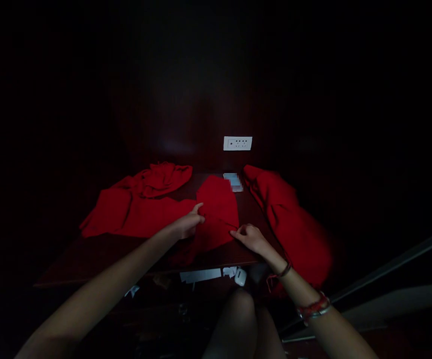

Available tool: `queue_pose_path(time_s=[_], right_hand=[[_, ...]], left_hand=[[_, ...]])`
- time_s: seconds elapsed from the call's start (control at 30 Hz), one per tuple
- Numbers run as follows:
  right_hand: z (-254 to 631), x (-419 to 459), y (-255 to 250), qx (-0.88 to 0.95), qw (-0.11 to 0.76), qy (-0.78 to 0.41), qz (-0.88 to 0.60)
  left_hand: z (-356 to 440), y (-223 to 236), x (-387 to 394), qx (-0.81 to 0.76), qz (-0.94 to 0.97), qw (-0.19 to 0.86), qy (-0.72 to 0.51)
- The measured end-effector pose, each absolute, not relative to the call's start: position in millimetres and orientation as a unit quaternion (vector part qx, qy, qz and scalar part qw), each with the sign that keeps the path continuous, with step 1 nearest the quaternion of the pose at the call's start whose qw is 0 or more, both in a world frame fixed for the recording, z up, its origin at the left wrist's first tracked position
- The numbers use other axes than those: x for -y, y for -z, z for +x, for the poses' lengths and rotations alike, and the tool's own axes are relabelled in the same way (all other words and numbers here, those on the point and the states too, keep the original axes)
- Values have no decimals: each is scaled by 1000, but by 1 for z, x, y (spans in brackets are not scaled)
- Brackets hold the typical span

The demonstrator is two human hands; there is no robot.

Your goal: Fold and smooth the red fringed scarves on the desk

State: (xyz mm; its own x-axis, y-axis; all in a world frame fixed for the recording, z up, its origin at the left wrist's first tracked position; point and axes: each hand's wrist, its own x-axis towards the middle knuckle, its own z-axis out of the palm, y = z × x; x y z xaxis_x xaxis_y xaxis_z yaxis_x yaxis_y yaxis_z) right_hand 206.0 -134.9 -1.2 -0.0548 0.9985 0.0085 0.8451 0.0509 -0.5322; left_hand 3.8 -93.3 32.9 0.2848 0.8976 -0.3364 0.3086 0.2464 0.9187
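A red cloth (218, 209) lies in the middle of a dark wooden table (89, 257). My left hand (189, 223) rests on its left edge, fingers closed on the fabric with the thumb pointing up. My right hand (251, 238) pinches the cloth's lower right corner. To the left lies a larger crumpled red cloth (137, 207). On the right a blurred red cloth (291, 222) drapes over the table's right edge.
A white socket plate (237, 143) is on the dark wall behind the table. A small blurred pale object (233, 181) lies at the back. White paper strips (200, 275) and a small white item (240, 276) sit under the front edge. The room is very dark.
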Motion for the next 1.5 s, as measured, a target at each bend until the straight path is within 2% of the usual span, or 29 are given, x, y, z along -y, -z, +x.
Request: queue_pose_path(time_s=[0.07, 0.17, 0.3, 0.37, 0.43, 0.57, 0.63, 0.7, 0.73, 0.8, 0.87, 0.97, 1.03, 1.23, 1.37, 1.5], right_hand=[[199, 133, 2, 685, 188, -212, -671], [191, 132, 3, 688, 160, -187, -682], [182, 141, 6, 682, 140, -92, -712], [180, 144, 5, 677, 147, -92, -716], [182, 143, -1, 662, 197, -158, -706], [198, 137, -20, 526, 392, -395, -643], [210, 141, -25, 493, 427, -447, -613], [222, 148, -25, 533, 384, -439, -613], [227, 153, -24, 565, 332, -428, -622], [235, 158, -22, 625, 195, -395, -644], [239, 155, -23, 666, 106, -337, -657], [235, 135, -28, 712, 120, -219, -656], [226, 117, -28, 718, 145, -152, -663], [206, 83, -4, 709, 114, -80, -692], [210, 76, 5, 705, 117, -82, -695], [203, 71, -5, 708, 164, -69, -684]], left_hand=[[8, -36, 99, -556, 460, 631, -285], [11, -31, 109, -570, 412, 642, -306], [3, -16, 117, -569, 515, 574, -286], [-2, -16, 118, -564, 567, 539, -264], [-4, -24, 118, -553, 552, 567, -261], [1, -41, 124, -529, 444, 647, -324], [2, -40, 130, -525, 463, 643, -311], [-2, -30, 135, -526, 542, 607, -247], [-5, -25, 136, -529, 594, 569, -208], [-11, -15, 133, -537, 695, 452, -153], [-15, -10, 122, -546, 761, 317, -146], [-12, -8, 94, -553, 799, 164, -169], [-7, -6, 76, -547, 812, 125, -163], [-7, 20, 55, -537, 830, 134, -76], [-12, 31, 60, -521, 843, 88, -99], [-8, 21, 52, -543, 825, 104, -116]])
